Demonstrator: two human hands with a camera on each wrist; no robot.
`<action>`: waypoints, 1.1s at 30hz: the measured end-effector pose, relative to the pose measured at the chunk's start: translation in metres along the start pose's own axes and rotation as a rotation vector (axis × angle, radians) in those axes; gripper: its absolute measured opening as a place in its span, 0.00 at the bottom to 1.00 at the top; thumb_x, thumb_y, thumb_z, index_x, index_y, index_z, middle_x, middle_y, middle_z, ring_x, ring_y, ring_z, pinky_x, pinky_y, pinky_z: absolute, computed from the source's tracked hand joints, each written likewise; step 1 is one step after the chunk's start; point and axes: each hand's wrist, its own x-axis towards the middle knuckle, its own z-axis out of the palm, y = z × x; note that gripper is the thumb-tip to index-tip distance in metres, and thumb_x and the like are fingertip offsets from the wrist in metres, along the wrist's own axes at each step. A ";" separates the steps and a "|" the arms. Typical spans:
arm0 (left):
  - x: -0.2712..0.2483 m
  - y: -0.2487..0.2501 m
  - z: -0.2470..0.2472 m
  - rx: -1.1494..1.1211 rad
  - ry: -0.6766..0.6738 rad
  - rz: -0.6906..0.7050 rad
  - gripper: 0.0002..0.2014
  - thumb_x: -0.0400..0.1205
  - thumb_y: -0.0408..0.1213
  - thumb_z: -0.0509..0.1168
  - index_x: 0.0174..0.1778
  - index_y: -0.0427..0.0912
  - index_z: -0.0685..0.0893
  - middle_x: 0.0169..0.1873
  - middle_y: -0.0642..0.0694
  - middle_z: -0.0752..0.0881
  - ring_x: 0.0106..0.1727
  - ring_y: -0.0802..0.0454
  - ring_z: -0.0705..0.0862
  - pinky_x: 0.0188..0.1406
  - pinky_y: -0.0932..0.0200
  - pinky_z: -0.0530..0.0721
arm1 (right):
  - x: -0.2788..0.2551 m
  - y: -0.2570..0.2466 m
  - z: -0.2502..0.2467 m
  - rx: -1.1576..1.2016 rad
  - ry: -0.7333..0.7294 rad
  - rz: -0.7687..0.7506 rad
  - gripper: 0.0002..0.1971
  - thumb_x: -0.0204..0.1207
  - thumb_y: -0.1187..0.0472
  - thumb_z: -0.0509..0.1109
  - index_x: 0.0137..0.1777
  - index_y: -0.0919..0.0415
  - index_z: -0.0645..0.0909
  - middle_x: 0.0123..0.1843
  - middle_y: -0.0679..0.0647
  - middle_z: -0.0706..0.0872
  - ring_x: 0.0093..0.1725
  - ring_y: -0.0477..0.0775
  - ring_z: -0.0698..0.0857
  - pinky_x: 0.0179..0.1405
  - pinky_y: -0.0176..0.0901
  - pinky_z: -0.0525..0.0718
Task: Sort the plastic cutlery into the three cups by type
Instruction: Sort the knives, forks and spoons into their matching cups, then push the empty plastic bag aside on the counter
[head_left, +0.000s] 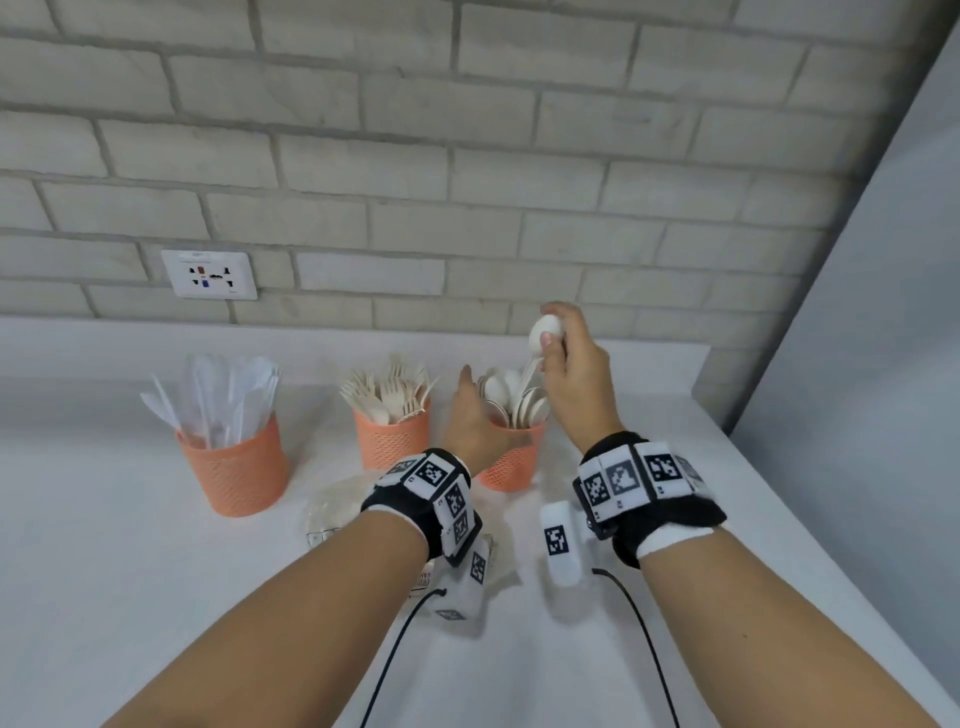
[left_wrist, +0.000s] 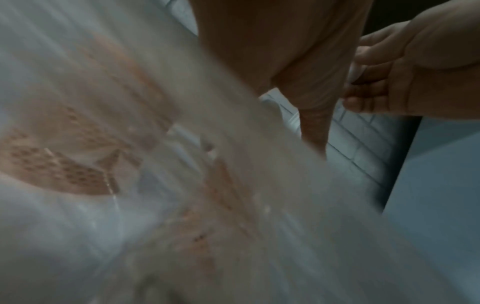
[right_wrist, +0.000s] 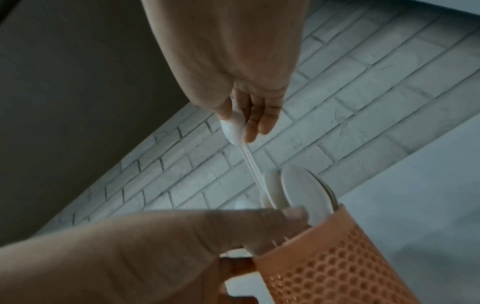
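Observation:
Three orange perforated cups stand in a row on the white counter: knives in the left cup (head_left: 239, 470), forks in the middle cup (head_left: 392, 441), spoons in the right cup (head_left: 511, 467). My right hand (head_left: 550, 338) pinches a white spoon (head_left: 544, 328) by its bowl above the spoon cup (right_wrist: 350, 267). The spoon's (right_wrist: 232, 125) handle points down among the other spoons. My left hand (head_left: 475, 415) grips the spoon cup, its thumb (right_wrist: 285, 215) over the rim. The left wrist view is blurred and shows only orange smears and my right hand (left_wrist: 389, 82).
A crumpled clear plastic bag (head_left: 337, 504) lies on the counter in front of the fork cup. A wall socket (head_left: 208, 273) sits in the brick wall behind. A plain white wall (head_left: 883, 364) closes off the counter's right side.

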 end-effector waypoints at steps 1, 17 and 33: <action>0.003 -0.001 0.002 -0.018 0.013 -0.007 0.61 0.64 0.38 0.82 0.82 0.39 0.44 0.80 0.42 0.63 0.79 0.47 0.63 0.73 0.57 0.64 | 0.001 0.005 0.003 -0.041 -0.048 0.026 0.15 0.83 0.64 0.56 0.67 0.59 0.74 0.45 0.57 0.79 0.50 0.63 0.82 0.55 0.57 0.81; -0.016 0.014 -0.023 0.413 0.011 0.032 0.44 0.73 0.43 0.74 0.80 0.41 0.57 0.78 0.39 0.62 0.78 0.43 0.65 0.72 0.51 0.67 | -0.001 0.029 0.014 -0.584 -0.441 -0.041 0.27 0.83 0.47 0.54 0.79 0.57 0.62 0.82 0.61 0.58 0.82 0.61 0.52 0.78 0.62 0.53; -0.094 -0.077 -0.084 0.955 -0.411 -0.319 0.60 0.62 0.52 0.80 0.82 0.49 0.47 0.76 0.45 0.63 0.76 0.42 0.65 0.72 0.39 0.69 | -0.087 0.018 0.054 -0.638 -1.357 -0.002 0.65 0.60 0.47 0.82 0.81 0.48 0.32 0.83 0.63 0.50 0.79 0.67 0.63 0.72 0.61 0.72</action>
